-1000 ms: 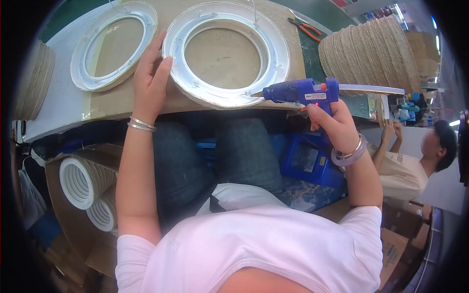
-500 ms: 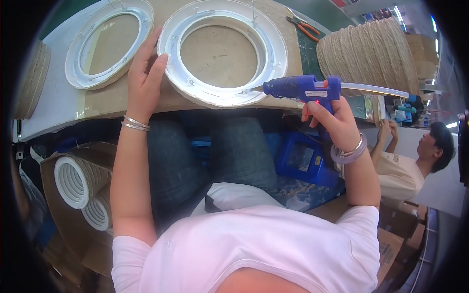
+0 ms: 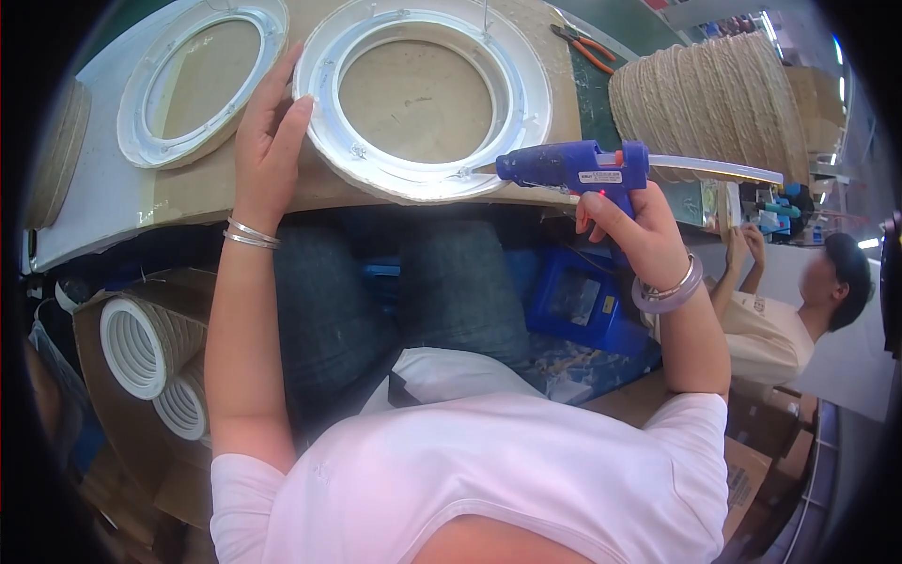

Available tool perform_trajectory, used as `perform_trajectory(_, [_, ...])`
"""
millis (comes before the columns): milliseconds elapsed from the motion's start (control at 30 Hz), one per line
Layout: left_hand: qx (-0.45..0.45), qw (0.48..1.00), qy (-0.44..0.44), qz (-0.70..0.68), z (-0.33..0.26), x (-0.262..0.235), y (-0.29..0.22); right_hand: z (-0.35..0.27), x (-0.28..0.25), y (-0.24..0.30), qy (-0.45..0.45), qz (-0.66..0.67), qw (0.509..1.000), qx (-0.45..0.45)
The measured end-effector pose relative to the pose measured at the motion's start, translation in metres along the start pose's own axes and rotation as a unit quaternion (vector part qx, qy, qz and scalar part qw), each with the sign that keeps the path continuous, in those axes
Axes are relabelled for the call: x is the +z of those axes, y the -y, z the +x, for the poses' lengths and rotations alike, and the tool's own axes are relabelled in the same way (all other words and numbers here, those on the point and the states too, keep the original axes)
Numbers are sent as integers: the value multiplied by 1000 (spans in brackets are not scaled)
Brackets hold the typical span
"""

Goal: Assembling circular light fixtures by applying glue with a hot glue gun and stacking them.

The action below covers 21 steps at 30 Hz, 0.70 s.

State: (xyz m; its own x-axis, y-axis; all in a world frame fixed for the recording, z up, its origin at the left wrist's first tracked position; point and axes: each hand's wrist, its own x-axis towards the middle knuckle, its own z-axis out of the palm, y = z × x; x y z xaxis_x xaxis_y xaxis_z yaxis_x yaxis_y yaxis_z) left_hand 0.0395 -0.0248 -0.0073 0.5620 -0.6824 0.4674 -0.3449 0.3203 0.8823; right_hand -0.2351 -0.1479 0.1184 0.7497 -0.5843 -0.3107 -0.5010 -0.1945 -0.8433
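A white ring-shaped frame (image 3: 324, 127) with a beige outer edge lies on the work table in front of me, small wire fittings spaced around it. Against its left edge rests my left hand (image 3: 266, 141), fingers stretched and thumb apart, touching the rim. My right hand (image 3: 648, 235) is wrapped around the grip of a blue hot glue gun (image 3: 568, 167). Its nozzle points left, at the ring's near right part; whether the tip touches cannot be made out. A translucent glue stick (image 3: 719, 168) sticks out from the gun's back. To the left lies a second similar ring (image 3: 133, 141).
Orange-handled pliers (image 3: 592, 52) lie beyond the ring, beside a large ribbed beige cylinder (image 3: 705, 103). An open cardboard box (image 3: 99, 404) at lower left holds ribbed tubes (image 3: 136, 348). A blue container (image 3: 564, 305) stands below the table. Another person (image 3: 766, 329) sits at right.
The ring and my left hand have shifted slightly left. The glue gun has moved a little left and up with my right hand.
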Motion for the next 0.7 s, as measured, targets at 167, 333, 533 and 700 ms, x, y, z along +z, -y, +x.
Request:
perform_trajectory(167, [-15, 1000, 2, -1, -2, 1, -7, -5, -3, 3, -5, 28, 999, 16])
perform_trajectory(333, [-18, 1000, 3, -16, -1, 0, -6, -12, -8, 6, -48, 41, 998, 19])
perform_trajectory(533, [-11, 1000, -1, -12, -2, -2, -3, -10, -27, 1, -174, 32, 984, 19])
perform_trajectory(700, [-19, 999, 3, -25, -1, -1, -8, 3, -25, 1, -157, 2, 988, 5])
